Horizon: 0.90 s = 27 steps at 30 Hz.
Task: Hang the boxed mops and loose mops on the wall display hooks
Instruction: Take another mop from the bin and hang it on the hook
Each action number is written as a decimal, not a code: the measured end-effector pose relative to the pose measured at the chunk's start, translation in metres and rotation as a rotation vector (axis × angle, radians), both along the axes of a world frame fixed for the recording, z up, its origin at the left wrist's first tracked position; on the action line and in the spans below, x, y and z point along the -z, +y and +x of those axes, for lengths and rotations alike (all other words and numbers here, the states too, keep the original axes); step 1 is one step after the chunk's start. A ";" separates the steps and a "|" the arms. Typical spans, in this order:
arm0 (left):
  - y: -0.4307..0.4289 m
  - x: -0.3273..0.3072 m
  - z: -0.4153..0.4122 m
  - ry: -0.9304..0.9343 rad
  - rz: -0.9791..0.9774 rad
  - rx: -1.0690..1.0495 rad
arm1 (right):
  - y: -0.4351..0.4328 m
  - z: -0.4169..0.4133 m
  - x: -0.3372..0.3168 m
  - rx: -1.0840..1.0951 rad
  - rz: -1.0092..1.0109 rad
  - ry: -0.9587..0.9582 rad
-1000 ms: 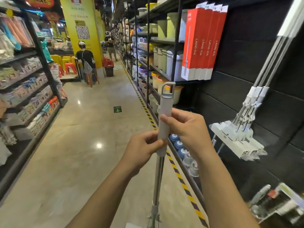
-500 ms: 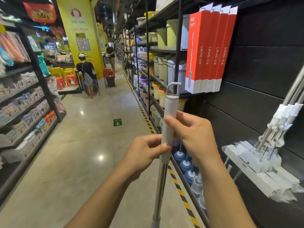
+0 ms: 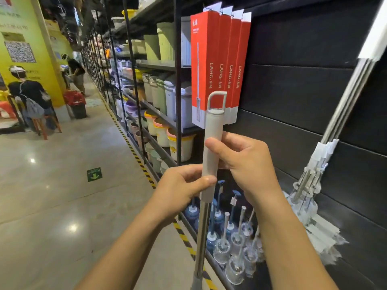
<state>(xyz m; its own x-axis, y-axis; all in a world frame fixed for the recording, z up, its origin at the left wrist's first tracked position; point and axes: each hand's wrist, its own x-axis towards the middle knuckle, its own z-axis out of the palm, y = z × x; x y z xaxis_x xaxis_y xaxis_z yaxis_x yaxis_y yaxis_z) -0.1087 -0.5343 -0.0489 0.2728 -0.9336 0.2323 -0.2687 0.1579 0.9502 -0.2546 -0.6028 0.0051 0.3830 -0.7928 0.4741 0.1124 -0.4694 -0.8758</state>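
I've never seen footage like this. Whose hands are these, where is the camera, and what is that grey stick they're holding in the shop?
There is no machine here: a person wears a camera on the head, looking forward and down, so you see their own two arms. This is a shop aisle. The left hand and right hand both grip the grey handle of a loose mop, held upright, with a hanging loop on top. On the dark wall to the right hang four red mop boxes and a bunch of other mops. Low on the rack stand toilet brushes, and bins fill the shelves beyond.
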 end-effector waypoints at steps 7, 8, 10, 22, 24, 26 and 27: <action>-0.099 -0.021 0.040 -0.008 -0.067 0.270 | -0.061 0.026 -0.025 0.235 -0.009 0.013; -0.112 -0.026 0.043 -0.006 -0.081 0.309 | -0.068 0.028 -0.030 0.276 -0.014 0.027; -0.137 -0.035 0.046 -0.012 -0.109 0.392 | -0.081 0.030 -0.039 0.358 -0.015 0.030; -0.237 -0.075 0.029 -0.080 -0.274 0.677 | -0.123 0.022 -0.080 0.772 -0.070 -0.022; -0.248 -0.084 0.018 -0.110 -0.326 0.696 | -0.127 0.015 -0.089 0.815 -0.088 -0.025; -0.258 -0.093 0.008 -0.122 -0.370 0.710 | -0.132 0.007 -0.100 0.849 -0.100 -0.016; -0.263 -0.098 0.003 -0.121 -0.383 0.723 | -0.135 0.002 -0.105 0.858 -0.102 -0.016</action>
